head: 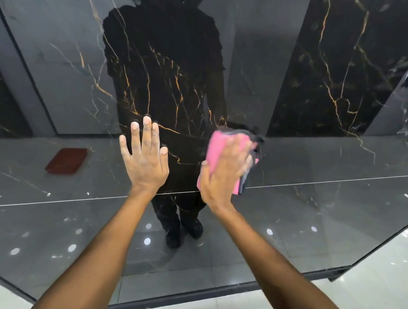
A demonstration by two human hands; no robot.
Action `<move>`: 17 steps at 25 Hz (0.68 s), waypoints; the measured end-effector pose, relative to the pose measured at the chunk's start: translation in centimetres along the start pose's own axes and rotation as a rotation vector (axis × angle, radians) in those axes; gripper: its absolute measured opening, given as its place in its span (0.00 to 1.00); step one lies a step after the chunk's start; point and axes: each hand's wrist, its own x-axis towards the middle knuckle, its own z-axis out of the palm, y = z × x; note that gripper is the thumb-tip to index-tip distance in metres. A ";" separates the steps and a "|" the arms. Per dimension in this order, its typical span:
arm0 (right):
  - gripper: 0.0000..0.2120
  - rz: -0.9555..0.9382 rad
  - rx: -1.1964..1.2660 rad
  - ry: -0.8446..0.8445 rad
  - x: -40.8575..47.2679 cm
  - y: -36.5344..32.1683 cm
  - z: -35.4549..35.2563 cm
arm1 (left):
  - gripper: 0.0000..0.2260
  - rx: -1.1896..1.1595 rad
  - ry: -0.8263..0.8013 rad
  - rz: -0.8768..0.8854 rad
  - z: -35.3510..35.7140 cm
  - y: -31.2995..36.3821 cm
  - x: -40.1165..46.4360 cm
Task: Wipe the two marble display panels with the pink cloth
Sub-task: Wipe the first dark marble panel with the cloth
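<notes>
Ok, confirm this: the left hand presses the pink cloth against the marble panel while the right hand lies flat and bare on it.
Wrong way round. In the head view the right hand presses the pink cloth against the marble panel, while the left hand lies flat and bare on it, fingers spread.
</notes>
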 end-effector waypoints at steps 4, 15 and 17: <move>0.40 -0.278 -0.223 0.189 8.5 9.0 -6.0 | 0.25 -0.002 0.000 -0.027 -0.1 0.1 -0.2; 0.32 -0.831 -0.377 0.011 9.8 6.8 -7.1 | 0.26 -0.199 -0.042 -0.200 -3.3 7.9 6.8; 0.36 -0.543 -0.304 0.151 16.5 9.3 -12.0 | 0.26 -0.223 0.008 -0.146 -3.5 10.5 11.7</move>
